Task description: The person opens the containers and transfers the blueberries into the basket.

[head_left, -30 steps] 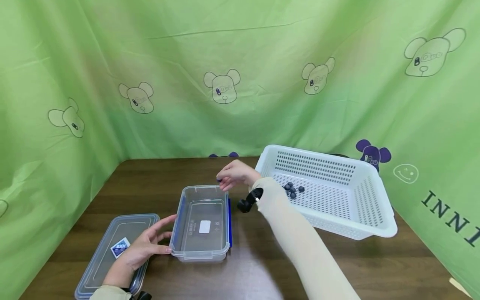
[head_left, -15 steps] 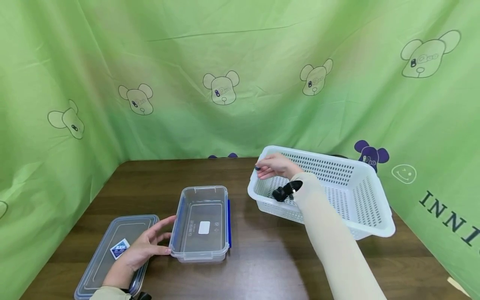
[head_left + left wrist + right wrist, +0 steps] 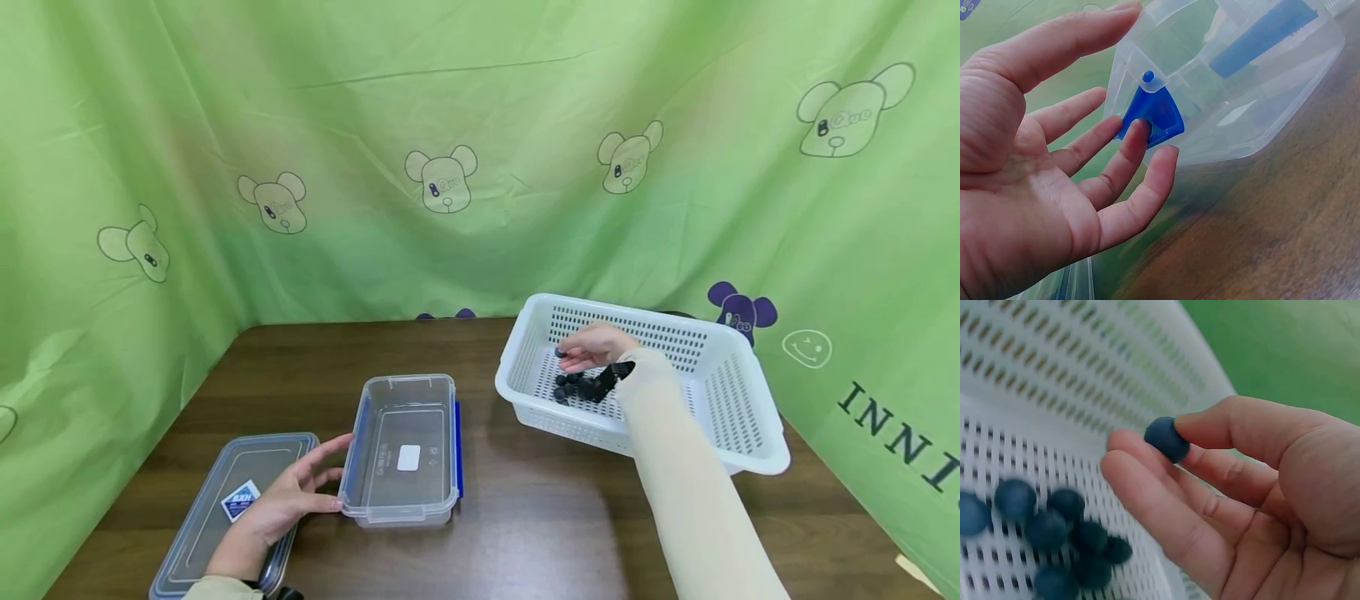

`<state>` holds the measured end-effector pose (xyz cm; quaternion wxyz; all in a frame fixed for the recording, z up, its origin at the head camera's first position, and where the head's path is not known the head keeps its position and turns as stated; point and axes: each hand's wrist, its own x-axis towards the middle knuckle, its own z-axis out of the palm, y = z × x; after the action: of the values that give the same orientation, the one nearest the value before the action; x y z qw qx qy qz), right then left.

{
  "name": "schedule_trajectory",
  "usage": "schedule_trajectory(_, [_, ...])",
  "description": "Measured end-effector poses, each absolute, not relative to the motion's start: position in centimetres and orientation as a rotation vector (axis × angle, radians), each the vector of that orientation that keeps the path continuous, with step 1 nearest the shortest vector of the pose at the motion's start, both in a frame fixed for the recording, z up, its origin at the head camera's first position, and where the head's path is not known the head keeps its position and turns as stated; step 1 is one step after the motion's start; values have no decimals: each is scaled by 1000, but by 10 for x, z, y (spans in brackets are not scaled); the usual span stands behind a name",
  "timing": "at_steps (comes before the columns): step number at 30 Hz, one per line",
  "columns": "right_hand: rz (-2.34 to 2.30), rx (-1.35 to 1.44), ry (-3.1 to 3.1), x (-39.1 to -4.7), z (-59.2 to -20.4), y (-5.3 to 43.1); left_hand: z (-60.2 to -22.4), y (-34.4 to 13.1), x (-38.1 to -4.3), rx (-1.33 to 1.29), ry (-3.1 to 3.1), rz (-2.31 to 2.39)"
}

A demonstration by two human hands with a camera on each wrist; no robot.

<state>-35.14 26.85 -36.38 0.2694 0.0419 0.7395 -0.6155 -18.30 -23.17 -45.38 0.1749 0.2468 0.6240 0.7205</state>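
In the right wrist view, my right hand (image 3: 1229, 487) pinches a single blueberry (image 3: 1167, 439) between thumb and fingers. This hand (image 3: 596, 343) is over the left part of a white perforated plastic basket (image 3: 570, 425). Several more blueberries (image 3: 1045, 530) lie loose on the basket's bottom below it; the wrist camera covers some of them in the head view. My left hand (image 3: 281, 504) rests its spread, slightly bent fingers against the left side of a clear plastic food container (image 3: 397, 510). A blue clip (image 3: 1160, 115) of that container is at its fingertips.
A flat, clear lid (image 3: 198, 525) with a blue-and-white label lies left of the container, partly under my left forearm. Bare wooden table (image 3: 487, 492) shows between container and basket. A green printed curtain (image 3: 337, 242) hangs behind the table.
My right hand has moved right, from beside the container's far right corner into the basket, with a blueberry at its fingertips throughout. My left hand stays at the container.
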Motion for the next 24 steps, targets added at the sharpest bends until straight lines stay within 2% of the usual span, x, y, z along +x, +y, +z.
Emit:
schedule_trajectory(9, [-1447, 250, 2061, -346, -374, 288, -453, -230, -185, 698, 1770, 2039])
schedule_trajectory(18, [-1257, 58, 2145, -345, -379, 293, -452, -230, -185, 701, 1777, 2030])
schedule_trajectory(24, [-1252, 77, 2159, -341, -376, 291, -451, -230, -185, 693, 1786, 2028])
